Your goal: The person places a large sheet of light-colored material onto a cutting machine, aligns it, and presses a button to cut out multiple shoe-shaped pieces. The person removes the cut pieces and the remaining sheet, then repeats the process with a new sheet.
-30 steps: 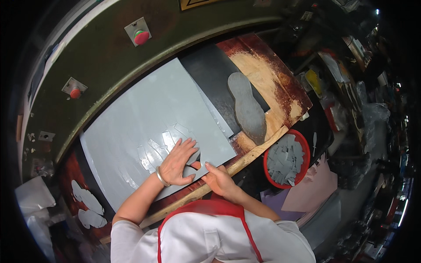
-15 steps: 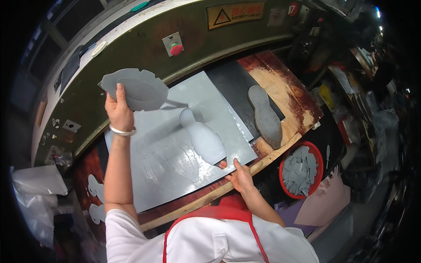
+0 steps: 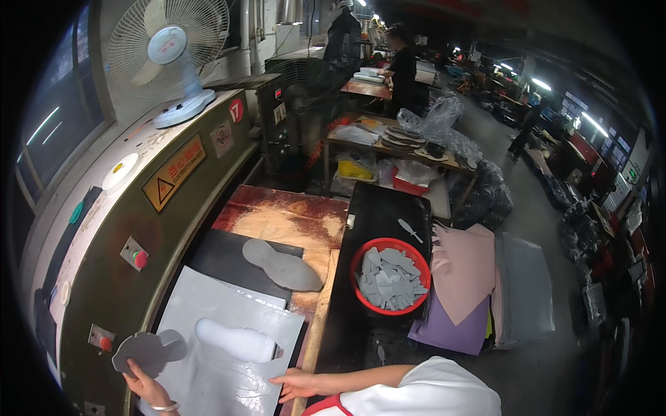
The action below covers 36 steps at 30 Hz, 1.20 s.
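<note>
Holding a flat grey cut-out piece (image 3: 147, 349) by its lower edge, the left hand (image 3: 144, 385) has its fingers closed on it, just left of the big grey sheet (image 3: 229, 360). It is lifted off the sheet, maybe to get it out of the way. The right hand (image 3: 300, 383) lies open and flat on the sheet's right edge and grips nothing; that likely keeps the sheet from sliding. A sole-shaped hole (image 3: 236, 340) shows in the sheet. Beyond the sheet lies a grey sole shape (image 3: 281, 265) on a dark mat. Right of the sheet, past a wooden strip (image 3: 318, 312), sits a red bowl (image 3: 361, 255) of grey scraps. The machine's wall (image 3: 104, 277) closes in the left side, so free room is mostly to the right.
</note>
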Available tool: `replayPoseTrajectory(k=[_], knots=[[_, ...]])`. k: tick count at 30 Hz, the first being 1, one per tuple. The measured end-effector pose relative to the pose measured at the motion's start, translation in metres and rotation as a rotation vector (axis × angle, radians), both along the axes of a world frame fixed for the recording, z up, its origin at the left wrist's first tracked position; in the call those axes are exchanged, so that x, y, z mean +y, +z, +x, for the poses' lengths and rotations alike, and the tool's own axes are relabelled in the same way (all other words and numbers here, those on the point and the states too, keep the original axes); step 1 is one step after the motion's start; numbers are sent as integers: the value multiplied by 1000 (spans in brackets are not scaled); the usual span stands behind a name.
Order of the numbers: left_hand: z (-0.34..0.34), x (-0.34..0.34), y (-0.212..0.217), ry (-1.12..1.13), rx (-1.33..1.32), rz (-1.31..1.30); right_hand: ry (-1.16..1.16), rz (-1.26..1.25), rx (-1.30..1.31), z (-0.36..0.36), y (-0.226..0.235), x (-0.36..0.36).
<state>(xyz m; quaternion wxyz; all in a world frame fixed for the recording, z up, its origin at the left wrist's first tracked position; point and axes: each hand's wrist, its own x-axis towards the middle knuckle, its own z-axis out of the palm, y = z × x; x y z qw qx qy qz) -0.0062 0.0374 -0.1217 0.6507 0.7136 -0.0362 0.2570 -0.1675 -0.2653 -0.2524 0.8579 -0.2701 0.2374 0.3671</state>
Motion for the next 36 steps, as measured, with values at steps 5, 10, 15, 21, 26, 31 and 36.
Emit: replayPoseTrajectory(k=[5, 10, 15, 21, 26, 31, 36], knots=[[-27, -24, -17, -78, -413, 856, -52, -11, 18, -9, -2, 20], [-97, -71, -86, -720, -195, 1130, -161, -33, 11, -8, -1, 35], [-106, -59, -105, -765, -75, 1014, -175, 54, -105, -5, 4, 44], [-86, -71, -128, -347, 57, 388, -123, -96, -76, -8, 8, 40], [-5, 0, -54, 352, 34, -76, -170, -211, -33, -5, 18, 20], [30, 94, 61, 460, -315, -45, -260, -285, 6, -7, 32, 1], [10, 143, 117, 503, -316, 17, -220, -298, -56, -23, 29, 6]])
